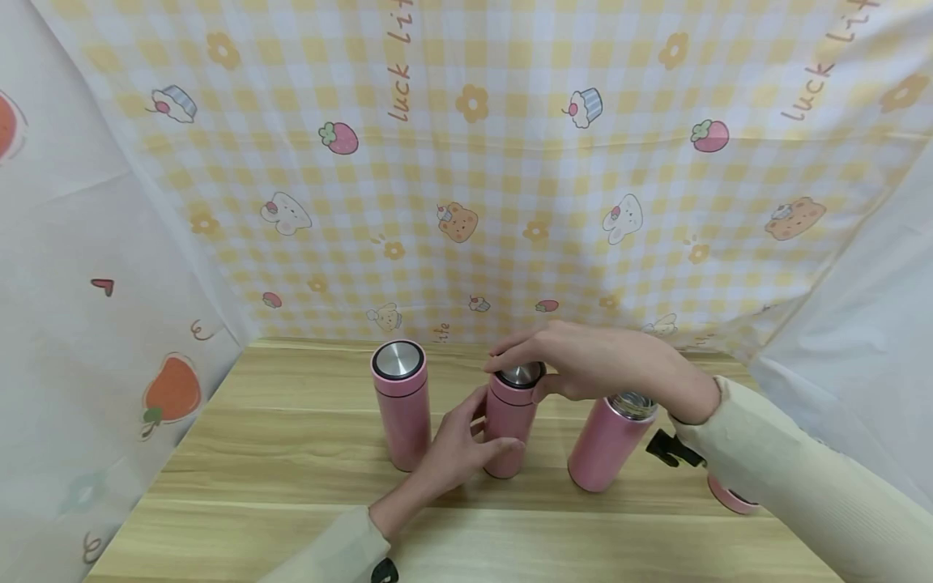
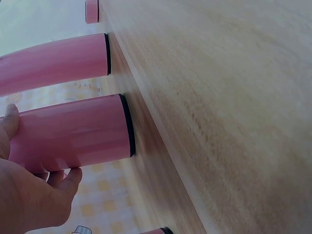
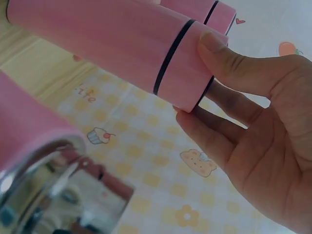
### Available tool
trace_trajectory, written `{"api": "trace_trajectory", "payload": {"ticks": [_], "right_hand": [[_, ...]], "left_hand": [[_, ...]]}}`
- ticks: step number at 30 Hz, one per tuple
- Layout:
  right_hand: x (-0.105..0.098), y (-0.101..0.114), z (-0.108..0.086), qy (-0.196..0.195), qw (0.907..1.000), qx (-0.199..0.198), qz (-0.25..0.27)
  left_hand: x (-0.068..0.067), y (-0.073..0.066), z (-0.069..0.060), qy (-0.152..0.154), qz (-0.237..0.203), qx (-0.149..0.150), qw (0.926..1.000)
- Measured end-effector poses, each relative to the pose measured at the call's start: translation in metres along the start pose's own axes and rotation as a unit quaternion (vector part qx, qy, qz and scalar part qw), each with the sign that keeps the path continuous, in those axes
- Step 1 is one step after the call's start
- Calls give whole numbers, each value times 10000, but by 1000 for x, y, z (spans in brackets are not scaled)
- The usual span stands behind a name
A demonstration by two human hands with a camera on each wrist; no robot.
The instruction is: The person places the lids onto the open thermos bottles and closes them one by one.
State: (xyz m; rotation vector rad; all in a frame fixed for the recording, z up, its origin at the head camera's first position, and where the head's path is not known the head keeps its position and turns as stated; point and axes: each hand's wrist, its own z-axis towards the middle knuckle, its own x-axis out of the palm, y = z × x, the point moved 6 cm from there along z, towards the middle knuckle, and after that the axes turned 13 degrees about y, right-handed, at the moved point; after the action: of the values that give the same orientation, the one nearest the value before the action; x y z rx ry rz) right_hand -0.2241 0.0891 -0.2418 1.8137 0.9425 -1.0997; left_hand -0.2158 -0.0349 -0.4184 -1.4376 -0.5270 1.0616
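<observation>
Upright on the wooden table, the middle pink thermos (image 1: 510, 425) has its silver-topped lid (image 1: 521, 374) on. Its body is held by my left hand (image 1: 457, 441), thumb across the front and fingers round the far side. From above, my right hand (image 1: 583, 360) grips the lid, with the thumb on the near side, as the right wrist view also shows the lid (image 3: 184, 63) between thumb and fingers. To the right, an open pink thermos (image 1: 605, 445) shows its bare metal mouth (image 3: 73, 195). Another lidded pink thermos (image 1: 402, 413) stands left of my left hand.
A loose pink lid (image 1: 731, 495) lies on the table (image 1: 291, 461) at the right, partly hidden by my right sleeve (image 1: 794, 461). A yellow checked cloth (image 1: 503, 178) hangs behind the table. White cloth (image 1: 109, 324) hangs at the left side.
</observation>
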Motion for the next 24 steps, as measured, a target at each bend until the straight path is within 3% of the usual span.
{"api": "trace_trajectory", "payload": {"ticks": [19,24], "right_hand": [[-4,5,5,18,9987,375,-339],[-5,6,7,-70,9986,320,-412]], "left_hand": [[0,1,-1,3,70,-104,9999],[0,-1,-1,-8,74,-110,9999]]}}
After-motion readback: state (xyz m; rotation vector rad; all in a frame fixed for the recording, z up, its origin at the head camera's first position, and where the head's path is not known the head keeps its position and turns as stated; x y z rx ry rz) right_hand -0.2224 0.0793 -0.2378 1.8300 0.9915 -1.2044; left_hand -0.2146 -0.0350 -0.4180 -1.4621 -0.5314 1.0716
